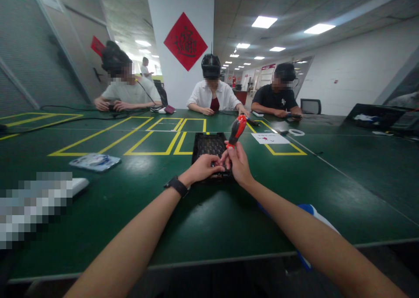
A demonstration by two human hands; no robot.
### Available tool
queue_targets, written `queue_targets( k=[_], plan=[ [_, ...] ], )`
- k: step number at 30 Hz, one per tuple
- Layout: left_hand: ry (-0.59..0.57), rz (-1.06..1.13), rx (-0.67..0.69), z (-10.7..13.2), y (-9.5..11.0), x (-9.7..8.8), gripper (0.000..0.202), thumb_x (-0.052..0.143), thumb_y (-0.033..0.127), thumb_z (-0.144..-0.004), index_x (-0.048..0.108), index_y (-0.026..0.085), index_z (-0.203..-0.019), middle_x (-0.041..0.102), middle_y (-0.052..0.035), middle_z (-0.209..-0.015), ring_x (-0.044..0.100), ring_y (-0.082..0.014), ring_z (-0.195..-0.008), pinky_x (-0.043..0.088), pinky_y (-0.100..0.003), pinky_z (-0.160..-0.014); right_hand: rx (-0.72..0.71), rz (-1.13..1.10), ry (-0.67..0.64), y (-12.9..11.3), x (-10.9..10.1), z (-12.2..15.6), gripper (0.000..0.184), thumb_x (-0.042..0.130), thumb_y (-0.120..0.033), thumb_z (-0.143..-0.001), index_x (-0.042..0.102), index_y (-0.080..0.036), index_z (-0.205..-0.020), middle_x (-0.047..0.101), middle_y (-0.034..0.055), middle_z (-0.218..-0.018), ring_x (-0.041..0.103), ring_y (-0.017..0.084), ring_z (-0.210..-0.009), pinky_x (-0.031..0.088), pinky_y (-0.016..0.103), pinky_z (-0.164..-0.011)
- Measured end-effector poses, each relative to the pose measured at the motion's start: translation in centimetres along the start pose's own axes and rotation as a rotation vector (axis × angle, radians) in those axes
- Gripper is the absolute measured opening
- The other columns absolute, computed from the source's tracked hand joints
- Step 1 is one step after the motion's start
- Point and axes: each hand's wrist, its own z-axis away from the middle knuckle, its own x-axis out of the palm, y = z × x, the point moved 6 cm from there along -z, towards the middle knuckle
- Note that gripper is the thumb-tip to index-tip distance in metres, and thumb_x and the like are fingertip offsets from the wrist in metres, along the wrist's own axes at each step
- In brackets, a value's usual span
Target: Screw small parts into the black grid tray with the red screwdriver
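A black rectangular tray-like part (209, 144) lies on the green table (203, 228) in front of me. My right hand (238, 162) is closed round the lower end of a red and black screwdriver (237, 130), which stands tilted over the part's near right corner. My left hand (206, 167), with a black watch on its wrist, rests on the part's near edge; its fingers are curled and pinched close to the screwdriver tip. What the fingers pinch is too small to make out.
Three people with headsets sit along the far side. A plastic packet (94, 162) lies at left, a white sheet (269, 138) and a tape ring (296, 132) at right. Yellow lines mark the table. A blue and white object (310, 210) sits under my right forearm.
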Motion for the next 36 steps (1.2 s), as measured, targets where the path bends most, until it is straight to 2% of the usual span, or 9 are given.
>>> queue_targets(
  k=[6,9,13,16,22,26,29,33,36],
  plan=[
    [-0.068,0.027,0.032,0.0,0.4,0.3,0.019,0.051,0.027,-0.080,0.063,0.014,-0.077,0.064,-0.0011,-0.074,0.055,-0.0129,-0.070,0.040,-0.023,-0.068,0.031,-0.065,-0.047,0.7,0.1,-0.1,0.035,0.036,-0.047,-0.088,0.043,-0.021,-0.111,0.056,-0.0046,-0.065,0.037,0.004,-0.039,0.035,0.017,-0.039],
    [-0.005,0.054,0.056,0.0,0.5,-0.1,0.016,0.055,0.029,-0.078,0.060,0.014,-0.082,0.063,-0.0009,-0.076,0.055,-0.0125,-0.071,0.041,-0.023,-0.069,0.014,-0.042,-0.020,0.5,0.0,-0.1,0.034,0.036,-0.046,-0.089,0.042,-0.021,-0.112,0.056,-0.0040,-0.067,0.038,0.004,-0.040,0.034,0.017,-0.040],
    [0.053,-0.004,0.034,0.1,0.3,-0.3,0.021,0.061,0.034,-0.074,0.059,0.014,-0.078,0.058,0.0014,-0.069,0.051,-0.0110,-0.064,0.038,-0.021,-0.062,-0.007,-0.013,-0.014,0.1,0.1,0.0,0.032,0.036,-0.045,-0.089,0.042,-0.021,-0.111,0.057,-0.0036,-0.068,0.039,0.004,-0.040,0.032,0.017,-0.041],
    [0.009,-0.022,0.033,0.1,0.2,0.0,0.019,0.059,0.032,-0.076,0.061,0.013,-0.075,0.059,0.0014,-0.066,0.051,-0.0108,-0.063,0.037,-0.021,-0.060,-0.011,-0.020,-0.028,0.2,0.2,0.0,0.030,0.038,-0.044,-0.089,0.041,-0.021,-0.110,0.056,-0.0047,-0.066,0.038,0.003,-0.039,0.031,0.017,-0.040],
    [-0.057,0.013,0.058,0.0,0.5,0.2,0.015,0.052,0.023,-0.079,0.064,0.014,-0.079,0.065,0.0000,-0.074,0.056,-0.0127,-0.070,0.040,-0.022,-0.067,0.013,-0.054,-0.029,0.4,0.1,-0.1,0.033,0.040,-0.044,-0.088,0.042,-0.021,-0.111,0.054,-0.0045,-0.070,0.038,0.003,-0.040,0.033,0.018,-0.040],
    [0.004,0.111,0.024,-0.1,0.6,-0.3,0.014,0.054,0.022,-0.079,0.064,0.013,-0.082,0.065,-0.0019,-0.077,0.058,-0.0127,-0.072,0.042,-0.023,-0.070,0.026,-0.030,0.008,0.0,-0.1,-0.2,0.030,0.040,-0.040,-0.089,0.043,-0.021,-0.112,0.052,-0.0044,-0.069,0.039,0.003,-0.042,0.032,0.018,-0.041],
    [0.044,0.172,-0.035,-0.2,0.3,-0.5,0.017,0.061,0.028,-0.075,0.064,0.013,-0.082,0.064,-0.0012,-0.073,0.056,-0.0112,-0.065,0.042,-0.021,-0.063,0.040,-0.023,0.028,-0.2,-0.2,-0.4,0.028,0.041,-0.038,-0.089,0.043,-0.021,-0.111,0.052,-0.0047,-0.069,0.039,0.003,-0.043,0.031,0.018,-0.042],
    [0.086,0.112,-0.079,-0.3,0.0,-0.8,0.019,0.066,0.031,-0.070,0.062,0.012,-0.072,0.062,0.0004,-0.068,0.054,-0.0102,-0.063,0.040,-0.020,-0.061,0.068,-0.029,0.011,-0.2,0.0,-0.4,0.029,0.041,-0.040,-0.088,0.041,-0.022,-0.111,0.055,-0.0045,-0.070,0.041,0.004,-0.043,0.034,0.018,-0.043],
    [0.069,0.086,-0.082,-0.3,0.0,-0.8,0.017,0.063,0.030,-0.073,0.064,0.013,-0.074,0.063,0.0009,-0.068,0.054,-0.0103,-0.064,0.040,-0.020,-0.060,0.072,-0.034,0.001,-0.1,0.1,-0.3,0.030,0.040,-0.040,-0.089,0.041,-0.022,-0.113,0.056,-0.0038,-0.071,0.042,0.004,-0.044,0.035,0.019,-0.044]
  ],
)
